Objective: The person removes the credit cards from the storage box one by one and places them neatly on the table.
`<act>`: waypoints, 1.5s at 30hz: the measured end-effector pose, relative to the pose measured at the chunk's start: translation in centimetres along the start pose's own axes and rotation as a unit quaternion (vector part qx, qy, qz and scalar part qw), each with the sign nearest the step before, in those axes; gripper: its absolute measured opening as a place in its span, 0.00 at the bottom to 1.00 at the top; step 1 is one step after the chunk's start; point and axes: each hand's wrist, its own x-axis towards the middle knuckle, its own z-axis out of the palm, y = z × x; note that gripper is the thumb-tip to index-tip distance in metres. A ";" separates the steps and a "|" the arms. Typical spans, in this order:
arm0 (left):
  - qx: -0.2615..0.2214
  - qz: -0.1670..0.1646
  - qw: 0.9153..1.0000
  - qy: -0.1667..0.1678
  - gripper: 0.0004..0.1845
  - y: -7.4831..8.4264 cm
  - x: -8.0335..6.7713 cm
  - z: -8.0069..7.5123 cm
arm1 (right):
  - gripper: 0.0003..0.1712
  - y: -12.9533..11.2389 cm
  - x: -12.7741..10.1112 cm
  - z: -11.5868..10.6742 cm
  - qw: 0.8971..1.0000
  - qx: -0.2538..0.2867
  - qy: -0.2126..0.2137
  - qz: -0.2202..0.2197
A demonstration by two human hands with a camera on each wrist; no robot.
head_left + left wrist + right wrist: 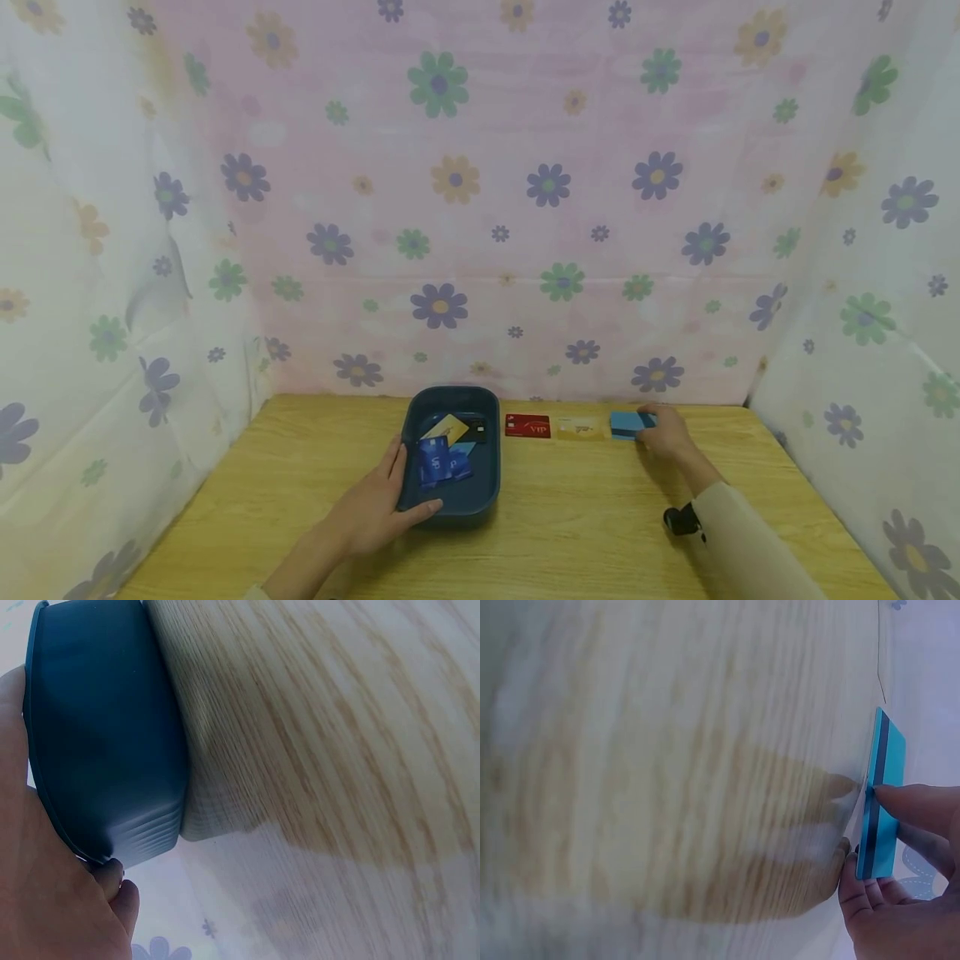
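Note:
A dark blue plastic tray (pixel 491 500) stands on the table, and my left hand (pixel 375 504) grips its left side near the front corner, thumb over the rim. Inside lie several cards: a yellow card (pixel 447 428), a black card (pixel 476 431) and blue cards (pixel 433 460), partly overlapping. At the back right, my right hand (pixel 667 435) pinches a light blue card (pixel 624 425) with a dark stripe. In the right wrist view this blue card (pixel 885 832) is tilted up on edge between thumb and fingers. To its left lie a red VIP card (pixel 527 426) and a pale gold card (pixel 579 428).
The wooden table (pixel 585 533) meets a flowered cloth (pixel 510 333) just behind the row of cards. More flowered cloth hangs along both sides. A black device (pixel 681 521) is on the right wrist, by the sleeve (pixel 750 542).

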 end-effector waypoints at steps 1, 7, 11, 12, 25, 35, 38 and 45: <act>0.001 -0.001 1.000 0.000 0.64 0.0 0.0 0.0 | 0.30 -0.1 0.0 -0.1 1.000 0.002 -0.004 -0.001; 0.005 -0.001 1.000 0.000 0.64 0.1 0.1 -0.2 | 0.30 -0.1 0.1 -0.3 1.000 -0.002 -0.010 -0.012; 0.008 -0.001 1.000 0.000 0.64 0.1 0.1 -0.1 | 0.30 -0.1 0.1 -0.3 1.000 0.003 -0.021 -0.019; 0.008 -0.001 1.000 0.001 0.64 0.1 0.1 -0.1 | 0.30 -0.1 0.2 -0.3 1.000 0.007 -0.023 -0.019; 0.003 -0.002 1.000 -0.002 0.64 -0.3 0.2 0.4 | 0.29 0.1 0.4 -0.1 0.999 0.001 -0.033 -0.021; 0.005 -0.001 1.000 0.000 0.64 -0.3 0.3 0.4 | 0.28 -0.1 0.7 0.0 0.999 -0.045 -0.013 -0.021; 0.004 -0.001 1.000 0.001 0.64 -0.3 0.2 0.3 | 0.28 -0.2 0.8 0.0 0.998 -0.052 -0.012 -0.015; 0.004 0.001 1.000 0.004 0.63 -0.1 0.1 0.2 | 0.26 -0.2 0.8 0.0 0.998 -0.063 -0.009 -0.012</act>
